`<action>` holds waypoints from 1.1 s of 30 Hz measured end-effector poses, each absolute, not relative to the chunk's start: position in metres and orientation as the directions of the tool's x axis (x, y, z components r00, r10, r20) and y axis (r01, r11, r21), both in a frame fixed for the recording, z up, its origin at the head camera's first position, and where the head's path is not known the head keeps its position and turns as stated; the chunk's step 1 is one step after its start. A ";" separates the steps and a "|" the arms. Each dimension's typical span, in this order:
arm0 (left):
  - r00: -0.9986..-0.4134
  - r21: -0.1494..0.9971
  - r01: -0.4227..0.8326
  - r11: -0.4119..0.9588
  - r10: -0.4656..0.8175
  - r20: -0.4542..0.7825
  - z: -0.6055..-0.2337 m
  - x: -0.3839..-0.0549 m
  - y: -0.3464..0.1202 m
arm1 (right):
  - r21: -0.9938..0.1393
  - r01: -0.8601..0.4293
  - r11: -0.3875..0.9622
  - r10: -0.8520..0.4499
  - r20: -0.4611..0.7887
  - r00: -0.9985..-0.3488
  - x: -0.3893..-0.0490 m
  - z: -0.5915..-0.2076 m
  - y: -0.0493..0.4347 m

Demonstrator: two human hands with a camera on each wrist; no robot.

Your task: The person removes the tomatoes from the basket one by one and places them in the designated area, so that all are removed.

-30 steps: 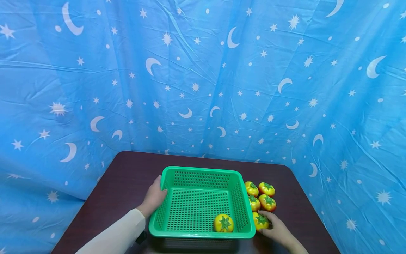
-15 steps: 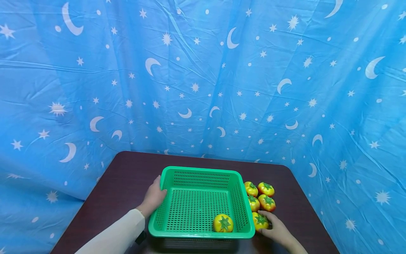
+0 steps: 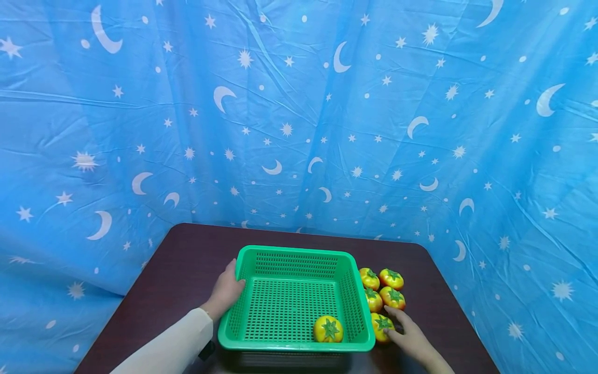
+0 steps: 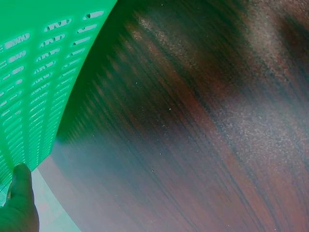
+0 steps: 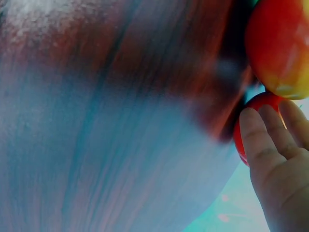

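Note:
A green plastic basket (image 3: 294, 301) with slotted walls sits on the dark table. My left hand (image 3: 224, 291) grips its left side, thumb over the rim; in the left wrist view one finger (image 4: 20, 186) lies along the outer wall. One yellow tomato (image 3: 328, 329) with a green star-shaped top rests in the basket's front right corner. Outside the right wall, my right hand (image 3: 411, 335) is at the nearest tomato (image 3: 382, 326) of a group, thumb over it and fingers beyond. The right wrist view shows those fingers (image 5: 260, 135) extended in front of a red tomato surface.
Several more red-and-yellow tomatoes (image 3: 391, 279) stand close together behind the right hand, by the basket's right wall. The dark brown table (image 3: 201, 249) has rounded back corners. A blue curtain (image 3: 299, 130) with moons and stars hangs behind it.
My right hand's fingers and thumb have shifted and loosened around the nearest tomato, which stays in place. The left hand and the basket look unmoved.

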State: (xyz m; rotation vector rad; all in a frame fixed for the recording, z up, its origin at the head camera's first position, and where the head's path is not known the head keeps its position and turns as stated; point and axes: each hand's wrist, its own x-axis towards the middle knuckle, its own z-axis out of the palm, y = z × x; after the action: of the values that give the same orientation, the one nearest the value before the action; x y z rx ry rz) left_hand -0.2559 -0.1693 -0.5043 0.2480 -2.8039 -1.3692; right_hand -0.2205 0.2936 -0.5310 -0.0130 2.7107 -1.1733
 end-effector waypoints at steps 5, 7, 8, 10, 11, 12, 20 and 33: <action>-0.988 0.788 -0.132 0.601 -0.145 -0.055 -0.503 -0.255 -0.169 | -0.729 0.057 0.682 -0.072 -0.145 -0.987 -0.222 -0.522 0.291; -0.988 0.790 -0.132 0.599 -0.145 -0.055 -0.504 -0.256 -0.169 | -0.732 0.048 0.680 -0.072 -0.132 -0.989 -0.222 -0.518 0.291; -0.988 0.791 -0.133 0.597 -0.146 -0.057 -0.505 -0.257 -0.169 | -0.730 0.048 0.682 -0.071 -0.132 -0.989 -0.222 -0.515 0.291; -0.987 0.795 -0.138 0.591 -0.147 -0.062 -0.505 -0.257 -0.170 | -0.728 0.041 0.685 -0.078 -0.130 -0.988 -0.224 -0.509 0.290; -0.987 0.797 -0.141 0.587 -0.147 -0.067 -0.505 -0.258 -0.170 | -0.722 0.035 0.691 -0.080 -0.125 -0.989 -0.224 -0.506 0.290; -0.987 0.797 -0.142 0.587 -0.148 -0.067 -0.505 -0.258 -0.170 | -0.722 0.030 0.691 -0.085 -0.122 -0.989 -0.226 -0.503 0.289; -0.987 0.795 -0.139 0.590 -0.149 -0.063 -0.505 -0.257 -0.170 | -0.741 0.012 0.671 -0.114 -0.119 -0.986 -0.231 -0.484 0.285; -0.986 0.791 -0.141 0.595 -0.154 -0.060 -0.505 -0.256 -0.170 | -0.719 -0.058 0.693 -0.174 -0.089 -0.981 -0.234 -0.469 0.265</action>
State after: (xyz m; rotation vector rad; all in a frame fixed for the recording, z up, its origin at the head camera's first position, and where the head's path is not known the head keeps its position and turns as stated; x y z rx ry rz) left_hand -0.2559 -0.1697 -0.5052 0.2584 -2.7928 -1.3835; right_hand -0.2345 0.2654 -0.4690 -0.1897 2.7505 -1.1604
